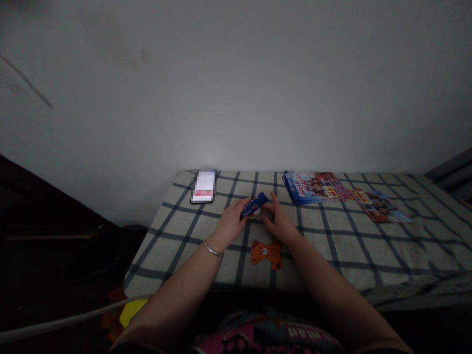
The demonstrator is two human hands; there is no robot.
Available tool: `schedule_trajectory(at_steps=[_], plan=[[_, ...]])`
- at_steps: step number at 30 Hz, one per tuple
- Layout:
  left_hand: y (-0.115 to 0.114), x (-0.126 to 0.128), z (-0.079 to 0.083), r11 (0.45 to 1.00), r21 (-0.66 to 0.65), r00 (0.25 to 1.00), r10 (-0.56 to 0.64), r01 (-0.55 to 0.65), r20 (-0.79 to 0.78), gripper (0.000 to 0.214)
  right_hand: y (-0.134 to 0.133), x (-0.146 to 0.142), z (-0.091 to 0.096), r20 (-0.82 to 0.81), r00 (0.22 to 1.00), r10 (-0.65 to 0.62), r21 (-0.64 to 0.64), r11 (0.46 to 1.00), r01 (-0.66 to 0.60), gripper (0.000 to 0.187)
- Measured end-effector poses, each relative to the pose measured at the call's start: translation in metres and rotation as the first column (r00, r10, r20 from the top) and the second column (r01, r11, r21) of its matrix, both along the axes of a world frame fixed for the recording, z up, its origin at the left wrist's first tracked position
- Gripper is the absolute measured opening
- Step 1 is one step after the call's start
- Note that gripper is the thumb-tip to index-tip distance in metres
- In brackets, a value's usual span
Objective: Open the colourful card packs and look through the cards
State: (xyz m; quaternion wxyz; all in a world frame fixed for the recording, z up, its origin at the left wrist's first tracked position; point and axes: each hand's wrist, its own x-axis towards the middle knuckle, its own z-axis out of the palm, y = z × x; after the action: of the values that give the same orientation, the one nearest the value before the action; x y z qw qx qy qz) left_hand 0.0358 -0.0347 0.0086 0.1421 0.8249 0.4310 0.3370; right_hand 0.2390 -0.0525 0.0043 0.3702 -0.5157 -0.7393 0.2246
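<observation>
Between thumb and fingers, my left hand (233, 216) grips a narrow blue piece with print on it (253, 205). Whether it is a folded leaflet or a slim box, I cannot tell. It is held at a slant, its far end pointing to the upper right. My right hand (279, 220) is just to the right of that end, thumb and fingers apart, with nothing visible in it. A silver bangle (213, 248) circles my left wrist. Below the hands, an orange bear (266, 253) shows on the checked cloth (221, 268).
A phone with a lit, blurred screen (204, 186) lies at the back left of the cloth. Several colourful leaflets (313, 187) are piled at the back right, with another (381, 204) beside them. A white wall (258, 98) rises behind. A pale cord (66, 322) crosses the lower left.
</observation>
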Motion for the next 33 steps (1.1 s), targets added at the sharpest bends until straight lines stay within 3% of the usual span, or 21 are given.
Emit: schedule_trajectory(at_steps=[5, 10, 15, 21, 24, 28, 33], plan=[[-0.001, 0.001, 0.002, 0.995, 0.039, 0.995, -0.085, 0.087, -0.053, 0.044, 0.0, 0.003, -0.001, -0.177, 0.983, -0.047, -0.041, 0.998, 0.04, 0.062], [-0.003, 0.002, 0.002, 0.989, 0.091, 0.983, -0.101, 0.116, -0.151, 0.039, -0.001, 0.005, -0.002, -0.22, 0.972, -0.088, 0.129, 0.985, 0.118, 0.031], [-0.004, 0.001, 0.004, 0.982, 0.137, 0.982, -0.106, 0.128, -0.157, 0.04, -0.007, 0.002, 0.007, 0.009, 0.999, -0.054, 0.371, 0.927, 0.046, 0.009], [-0.005, 0.001, 0.009, 0.983, 0.168, 0.996, -0.063, 0.073, -0.063, 0.038, -0.011, 0.005, 0.016, 0.038, 0.989, -0.143, 0.577, 0.811, 0.095, 0.006], [-0.005, 0.001, 0.01, 0.981, 0.172, 0.996, -0.078, 0.084, -0.042, 0.04, -0.014, 0.007, 0.016, 0.153, 0.974, -0.166, 0.623, 0.782, 0.035, 0.005], [-0.005, 0.001, 0.009, 0.982, 0.154, 0.993, -0.101, 0.11, -0.065, 0.039, -0.014, 0.004, 0.017, 0.349, 0.91, -0.222, 0.614, 0.788, -0.043, 0.007], [-0.006, 0.002, 0.006, 0.981, 0.081, 0.975, -0.16, 0.174, -0.157, 0.035, -0.011, 0.001, 0.017, 0.556, 0.809, -0.191, 0.475, 0.871, -0.121, 0.009]])
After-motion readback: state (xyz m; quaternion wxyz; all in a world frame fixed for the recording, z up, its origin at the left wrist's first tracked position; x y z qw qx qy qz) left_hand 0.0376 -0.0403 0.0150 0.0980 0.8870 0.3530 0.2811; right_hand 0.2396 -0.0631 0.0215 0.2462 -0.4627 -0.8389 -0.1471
